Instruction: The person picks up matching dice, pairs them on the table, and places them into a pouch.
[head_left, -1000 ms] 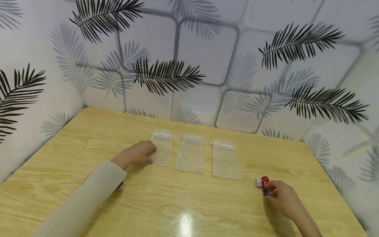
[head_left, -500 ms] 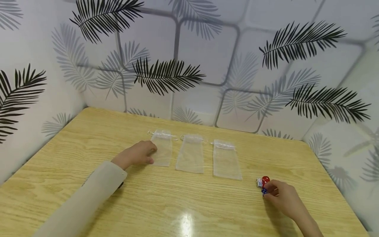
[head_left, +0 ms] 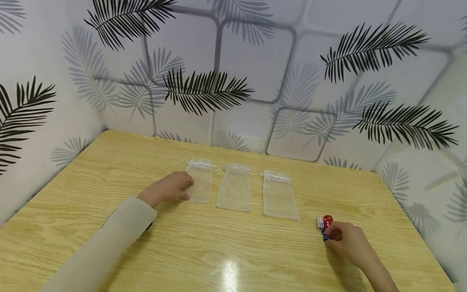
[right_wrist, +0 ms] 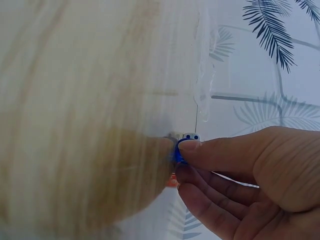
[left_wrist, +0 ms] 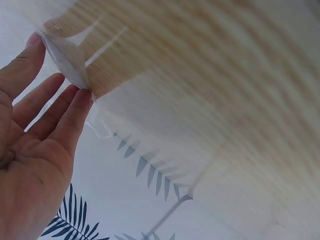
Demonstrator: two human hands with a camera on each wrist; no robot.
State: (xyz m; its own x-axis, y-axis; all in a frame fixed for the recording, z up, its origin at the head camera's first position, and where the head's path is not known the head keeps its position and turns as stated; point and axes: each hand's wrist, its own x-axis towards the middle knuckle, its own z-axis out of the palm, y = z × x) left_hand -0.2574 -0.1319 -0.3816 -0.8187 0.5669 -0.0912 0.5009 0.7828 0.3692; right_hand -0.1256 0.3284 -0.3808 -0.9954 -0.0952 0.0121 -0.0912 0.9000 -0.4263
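Three sheer white drawstring bags lie flat in a row: the left bag (head_left: 201,190), the middle bag (head_left: 234,190) and the right bag (head_left: 279,198). My left hand (head_left: 171,188) rests at the side of the left bag; in the left wrist view its fairly straight fingers and thumb stand apart along the bag's edge. On the right, my right hand (head_left: 348,243) pinches a blue die (head_left: 325,236) between thumb and fingertips, partly covering it. Red dice (head_left: 327,221) and white dice (head_left: 320,222) with dots sit close beside those fingertips.
The bags and dice are on a wood-grain table (head_left: 233,243), with a bright reflection near its front. Leaf-patterned walls (head_left: 248,73) border the table at the back and on both sides.
The blue die has turned slightly in my right fingers and moved a little left. My left hand stays at the left bag, and the bags keep their places.
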